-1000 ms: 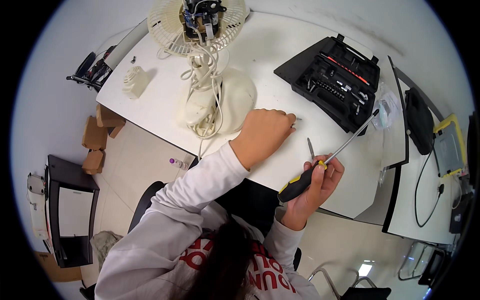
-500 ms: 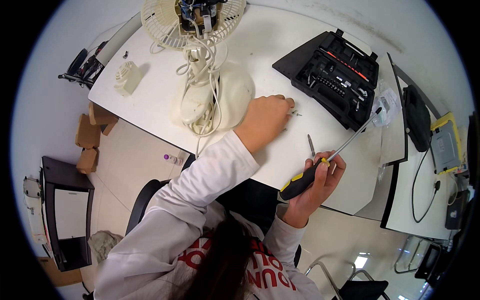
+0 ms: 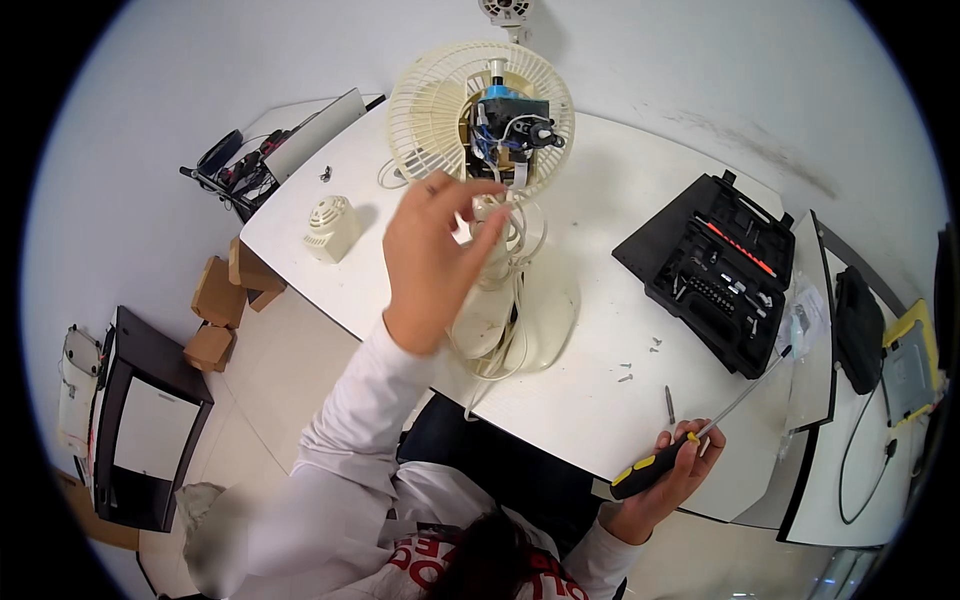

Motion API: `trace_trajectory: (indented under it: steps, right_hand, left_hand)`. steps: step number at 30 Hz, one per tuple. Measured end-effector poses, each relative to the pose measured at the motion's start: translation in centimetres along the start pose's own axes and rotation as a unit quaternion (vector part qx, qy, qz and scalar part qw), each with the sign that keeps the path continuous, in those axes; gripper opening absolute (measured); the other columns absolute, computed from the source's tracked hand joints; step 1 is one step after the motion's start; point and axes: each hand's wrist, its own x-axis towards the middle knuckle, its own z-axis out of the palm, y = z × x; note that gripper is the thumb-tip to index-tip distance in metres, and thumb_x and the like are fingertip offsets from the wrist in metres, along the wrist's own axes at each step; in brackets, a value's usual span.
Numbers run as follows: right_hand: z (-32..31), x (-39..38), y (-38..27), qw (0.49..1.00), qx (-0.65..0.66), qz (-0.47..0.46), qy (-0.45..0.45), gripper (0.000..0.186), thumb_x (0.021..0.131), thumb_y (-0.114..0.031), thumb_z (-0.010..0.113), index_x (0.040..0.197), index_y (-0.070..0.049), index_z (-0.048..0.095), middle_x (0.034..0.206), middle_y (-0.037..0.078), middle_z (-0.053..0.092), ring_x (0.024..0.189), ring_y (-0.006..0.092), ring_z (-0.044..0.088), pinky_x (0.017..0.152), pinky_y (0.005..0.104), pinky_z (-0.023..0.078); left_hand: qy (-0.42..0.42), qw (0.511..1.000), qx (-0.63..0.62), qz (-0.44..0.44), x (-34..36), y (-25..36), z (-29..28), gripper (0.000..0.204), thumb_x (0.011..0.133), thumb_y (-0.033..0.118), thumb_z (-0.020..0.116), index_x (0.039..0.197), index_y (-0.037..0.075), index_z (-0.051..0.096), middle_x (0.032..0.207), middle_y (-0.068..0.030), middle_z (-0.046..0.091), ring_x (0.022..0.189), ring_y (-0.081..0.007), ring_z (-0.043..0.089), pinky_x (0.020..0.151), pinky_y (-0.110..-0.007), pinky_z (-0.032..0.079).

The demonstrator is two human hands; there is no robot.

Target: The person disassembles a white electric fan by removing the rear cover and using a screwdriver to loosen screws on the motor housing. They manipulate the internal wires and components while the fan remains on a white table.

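A cream table fan stands on the white table, its grille facing away and its motor and wiring exposed. White cable winds about its neck and base. My left hand is raised in front of the fan neck, thumb and fingers apart and curved; whether they touch the neck or cable I cannot tell. Lower right, my right hand grips a black-and-yellow screwdriver by its handle, the shaft pointing up and right. Several small screws and a screwdriver bit lie nearby.
An open black tool case of bits and sockets lies on the right. The cream motor cover stands at the left. A clear plastic bag is beside the case, near an upright panel. Cardboard boxes sit on the floor at left.
My left hand has left the screws and moved up and left to the fan neck, its fingers spreading. My right hand still holds the screwdriver. The view has shifted, showing more of the fan.
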Motion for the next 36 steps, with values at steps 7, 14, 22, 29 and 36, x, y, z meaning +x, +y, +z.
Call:
trace_trajectory:
  steps: [7, 14, 22, 29, 36]
  right_hand:
    - [0.5, 0.2, -0.2, 0.998, -0.057, 0.001, 0.021, 0.036, 0.086, -0.027, 0.068, 0.108, -0.008, 0.046, 0.095, 0.005, 0.050, 0.082, 0.0098, 0.049, 0.069, 0.0217, 0.043]
    - [0.3, 0.3, -0.2, 0.997, -0.076, 0.007, 0.017, 0.037, 0.086, -0.029, 0.067, 0.107, -0.008, 0.046, 0.094, 0.005, 0.049, 0.080, 0.0097, 0.048, 0.069, 0.0219, 0.043]
    - [0.0, 0.2, 0.0, 0.998, -0.051, -0.006, -0.024, 0.025, 0.091, -0.014, 0.058, 0.112, -0.007, 0.048, 0.101, 0.004, 0.051, 0.084, 0.0102, 0.046, 0.067, 0.0227, 0.041]
    - [0.1, 0.2, 0.1, 0.998, -0.069, -0.009, -0.013, 0.025, 0.090, -0.016, 0.058, 0.111, -0.007, 0.048, 0.101, 0.004, 0.051, 0.083, 0.0101, 0.046, 0.066, 0.0226, 0.040]
    - [0.5, 0.1, -0.2, 0.996, -0.088, 0.004, -0.002, 0.031, 0.088, -0.023, 0.064, 0.109, -0.007, 0.048, 0.099, 0.004, 0.051, 0.086, 0.0104, 0.048, 0.069, 0.0229, 0.042]
  left_hand:
    - [-0.017, 0.997, -0.031, -0.070, 1.0, -1.9, 2.2, 0.020, 0.077, 0.021, 0.073, 0.094, 0.010, 0.073, 0.061, -0.0027, 0.048, 0.056, -0.0168, 0.049, 0.052, -0.031, 0.039]
    - [-0.074, 0.993, -0.042, -0.082, 0.1, 0.1, 2.6, 0.032, 0.084, 0.024, 0.066, 0.111, 0.006, 0.067, 0.052, -0.0009, 0.049, 0.046, -0.0101, 0.042, 0.047, -0.027, 0.033]
    - [-0.094, 0.991, -0.012, -0.097, 0.1, 0.4, 3.1, 0.041, 0.084, 0.026, 0.063, 0.118, 0.003, 0.061, 0.054, -0.0034, 0.055, 0.045, -0.0156, 0.049, 0.048, -0.029, 0.038]
    - [-0.082, 0.994, -0.005, -0.069, 0.1, 0.1, 3.4, 0.037, 0.084, 0.024, 0.061, 0.113, 0.002, 0.062, 0.054, -0.0046, 0.058, 0.048, -0.0208, 0.056, 0.048, -0.034, 0.042]
    - [-0.084, 0.993, -0.050, -0.070, 0.4, -0.9, 3.7, 0.031, 0.085, 0.023, 0.063, 0.109, 0.003, 0.063, 0.055, -0.0047, 0.056, 0.046, -0.0145, 0.050, 0.048, -0.029, 0.038]
